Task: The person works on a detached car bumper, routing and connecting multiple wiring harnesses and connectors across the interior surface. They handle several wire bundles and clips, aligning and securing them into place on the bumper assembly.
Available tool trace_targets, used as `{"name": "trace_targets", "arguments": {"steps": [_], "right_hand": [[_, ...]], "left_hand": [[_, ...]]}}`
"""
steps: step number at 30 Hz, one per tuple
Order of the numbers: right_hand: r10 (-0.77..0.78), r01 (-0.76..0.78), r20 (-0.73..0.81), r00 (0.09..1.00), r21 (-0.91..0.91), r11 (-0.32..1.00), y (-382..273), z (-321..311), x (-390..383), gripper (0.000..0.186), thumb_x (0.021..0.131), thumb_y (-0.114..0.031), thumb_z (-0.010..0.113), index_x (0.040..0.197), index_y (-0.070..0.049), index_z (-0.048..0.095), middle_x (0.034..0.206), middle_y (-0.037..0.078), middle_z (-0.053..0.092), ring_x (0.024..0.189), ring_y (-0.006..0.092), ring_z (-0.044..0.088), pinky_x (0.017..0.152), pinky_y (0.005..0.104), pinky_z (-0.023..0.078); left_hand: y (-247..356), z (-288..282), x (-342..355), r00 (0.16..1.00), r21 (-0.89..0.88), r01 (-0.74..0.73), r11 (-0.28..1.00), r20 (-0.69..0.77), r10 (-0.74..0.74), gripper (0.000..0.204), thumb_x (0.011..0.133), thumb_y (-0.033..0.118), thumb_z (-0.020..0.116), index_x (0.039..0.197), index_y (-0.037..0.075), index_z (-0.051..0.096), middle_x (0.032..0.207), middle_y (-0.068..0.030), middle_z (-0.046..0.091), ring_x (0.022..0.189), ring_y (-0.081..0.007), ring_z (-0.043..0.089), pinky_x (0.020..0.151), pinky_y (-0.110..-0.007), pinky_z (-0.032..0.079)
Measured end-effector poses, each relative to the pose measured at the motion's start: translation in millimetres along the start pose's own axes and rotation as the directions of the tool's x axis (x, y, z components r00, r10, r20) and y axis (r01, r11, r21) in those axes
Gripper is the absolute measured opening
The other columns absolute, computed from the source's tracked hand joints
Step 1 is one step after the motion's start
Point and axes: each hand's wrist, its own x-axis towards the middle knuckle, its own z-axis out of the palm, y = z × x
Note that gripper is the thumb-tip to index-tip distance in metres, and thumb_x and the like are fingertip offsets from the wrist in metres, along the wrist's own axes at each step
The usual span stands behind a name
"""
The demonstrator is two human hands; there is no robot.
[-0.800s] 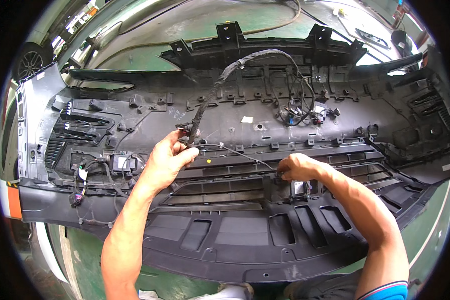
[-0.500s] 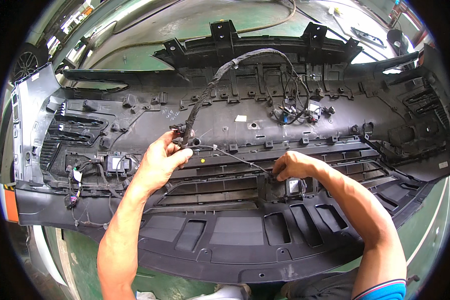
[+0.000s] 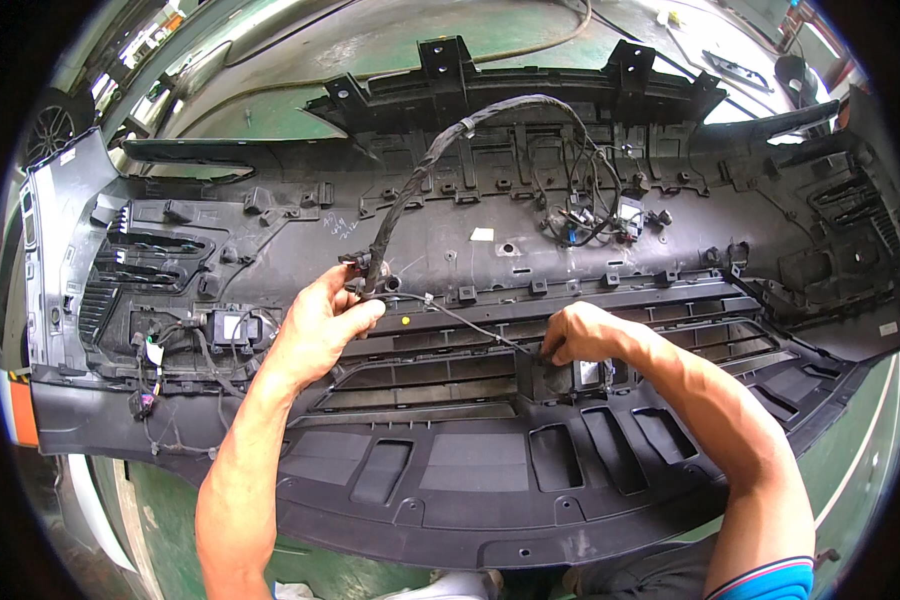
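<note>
1. Your left hand (image 3: 320,320) holds the thick wrapped wiring harness (image 3: 440,140) near its lower end. The fingers are pressed together around the black cable, just below the small connector (image 3: 362,262) at that end.

2. The harness rises from your left hand toward the far side, bends in an arch to the right, and comes down into a bundle of loose wires and plugs (image 3: 595,215) in the upper middle of the bumper (image 3: 450,470). So its long axis runs from near-left to far-right.

3. A thin wire (image 3: 470,325) leaves the harness close to your left hand and goes to the right and a little nearer, straight to your right hand (image 3: 580,335).

4. Your right hand rests on the central grille area of the bumper, fingers bent down and pinching at the end of this thin wire, just beside a small square module (image 3: 590,372). I cannot tell exactly whether the fingertips hold the wire or a clip under it, because the hand hides this place.

5. The important relation: the thin wire lies between both hands, almost tight, left end higher and farther, right end lower and nearer. Your left hand is closer to the thick harness; your right hand is closer to the module.

6. The bumper lies inner side up on the green floor (image 3: 300,90), its long side running left to right.
</note>
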Motion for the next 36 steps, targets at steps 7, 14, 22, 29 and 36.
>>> {"name": "trace_targets", "arguments": {"steps": [7,14,22,29,36], "right_hand": [[-0.102,0.094,-0.022,0.995,-0.242,0.966,-8.1,5.9,-4.9,0.028,0.074,-0.015,0.075,0.101,-0.012,0.081,0.092,0.016,0.076,0.090,0.0383,0.072,0.084,0.0446,0.058],[-0.172,0.135,-0.068,0.983,-0.368,0.920,-14.6,11.2,-5.2,0.021,0.074,-0.015,0.070,0.092,-0.011,0.080,0.088,0.016,0.074,0.090,0.0386,0.072,0.082,0.0466,0.059],[-0.223,0.174,-0.106,0.969,-0.350,0.921,-11.6,16.8,-11.9,0.019,0.080,-0.023,0.073,0.090,-0.007,0.076,0.093,0.014,0.072,0.087,0.0391,0.071,0.080,0.0470,0.059],[-0.214,0.141,-0.131,0.968,-0.422,0.896,-13.0,25.0,-7.0,0.011,0.077,-0.016,0.070,0.078,-0.006,0.074,0.080,0.018,0.072,0.078,0.0404,0.071,0.073,0.0473,0.058],[-0.201,0.126,-0.141,0.969,-0.419,0.899,-14.4,27.7,-5.3,0.008,0.072,-0.012,0.068,0.073,-0.006,0.072,0.078,0.018,0.072,0.076,0.0404,0.071,0.070,0.0480,0.058]], "left_hand": [[-2.6,-0.3,0.2,1.000,-0.027,-0.007,1.000,-0.003,0.007,0.046,0.092,0.012,0.072,0.134,0.000,0.058,0.087,-0.0001,0.065,0.078,-0.0074,0.058,0.073,-0.025,0.049],[-3.7,-1.9,1.3,1.000,-0.033,0.001,0.999,0.005,0.000,0.046,0.092,0.012,0.074,0.133,-0.002,0.057,0.091,-0.0024,0.066,0.078,-0.0094,0.060,0.072,-0.026,0.050],[-3.4,1.9,4.3,1.000,-0.005,0.018,1.000,-0.007,-0.018,0.048,0.092,0.013,0.074,0.133,-0.003,0.057,0.091,-0.0031,0.066,0.077,-0.0100,0.061,0.072,-0.027,0.051],[-4.3,1.0,4.2,0.999,0.031,0.043,0.999,-0.005,-0.043,0.049,0.092,0.014,0.074,0.135,-0.003,0.056,0.091,-0.0032,0.066,0.078,-0.0100,0.061,0.073,-0.027,0.051],[-1.5,-0.5,3.0,0.997,0.050,0.082,0.995,-0.009,-0.082,0.048,0.091,0.012,0.071,0.136,0.000,0.058,0.089,-0.0005,0.065,0.078,-0.0083,0.058,0.074,-0.026,0.050]]}}
